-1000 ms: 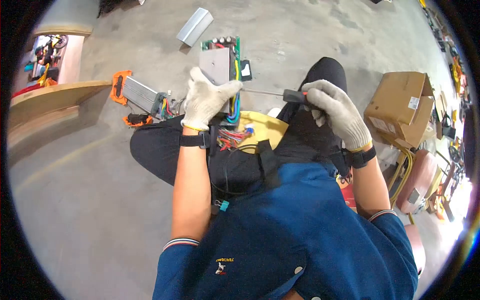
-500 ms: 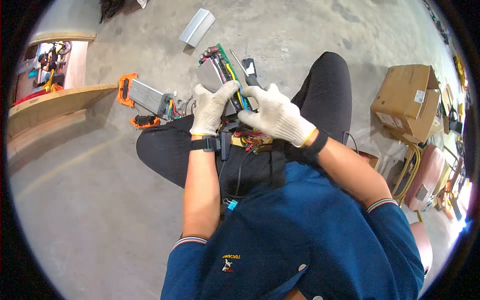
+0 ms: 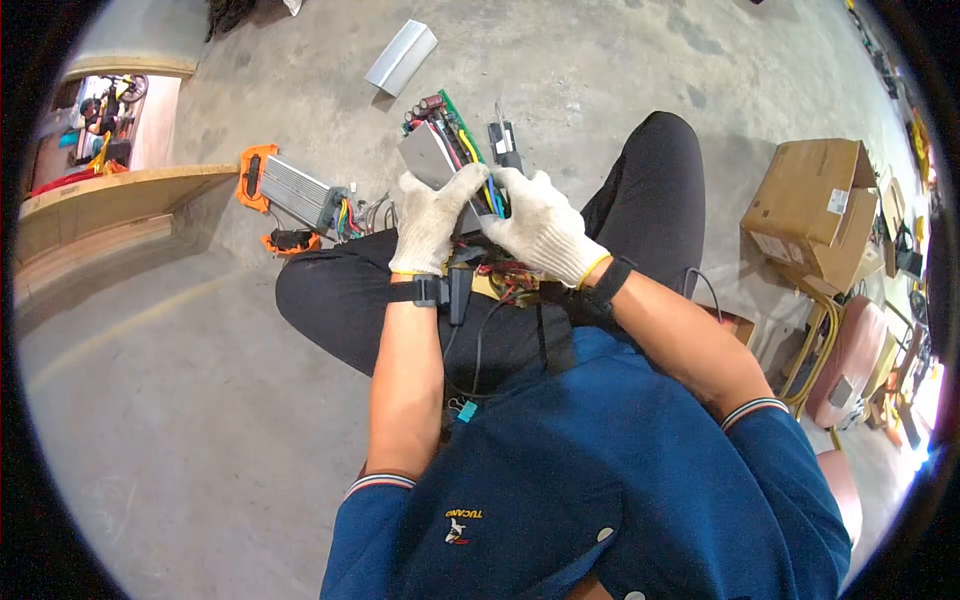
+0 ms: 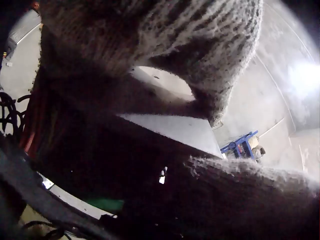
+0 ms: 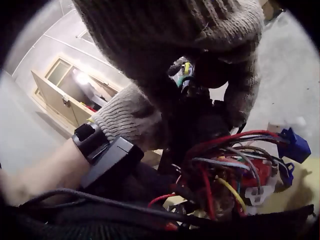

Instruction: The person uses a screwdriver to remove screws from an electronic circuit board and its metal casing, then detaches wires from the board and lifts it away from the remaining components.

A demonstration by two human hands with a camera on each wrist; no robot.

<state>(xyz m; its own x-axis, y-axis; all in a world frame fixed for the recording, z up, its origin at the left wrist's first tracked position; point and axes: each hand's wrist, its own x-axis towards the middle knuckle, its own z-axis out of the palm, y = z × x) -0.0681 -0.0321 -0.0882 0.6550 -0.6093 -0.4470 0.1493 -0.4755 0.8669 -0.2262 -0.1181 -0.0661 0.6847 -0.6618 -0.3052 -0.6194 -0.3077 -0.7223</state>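
Observation:
Both hands wear white knit gloves. My left hand point(image 3: 425, 225) grips a circuit board assembly point(image 3: 426, 157) by its near end, thumb across the side; it has a grey metal plate, capacitors, a green board edge and coloured wires. Close against its right side, my right hand point(image 3: 545, 222) holds a screwdriver point(image 3: 510, 159) whose shaft points away from me. That hand's thumb and fingertips are right at the board's near end and wires. Below the hands hangs a bundle of thin wires with blue connectors point(image 5: 295, 145), plain in the right wrist view. The left wrist view is mostly dark glove.
A silver metal housing point(image 3: 402, 58) lies on the concrete floor ahead. Left of it sit a finned controller point(image 3: 298, 192) and orange end caps point(image 3: 256, 177). A small black piece with a white label point(image 3: 497, 138) lies beyond the hands. A cardboard box point(image 3: 805, 205) stands right.
My right hand came in from the right with the screwdriver, whose tip turned from the board to point away. The board tilted, and both hands now meet at its near end.

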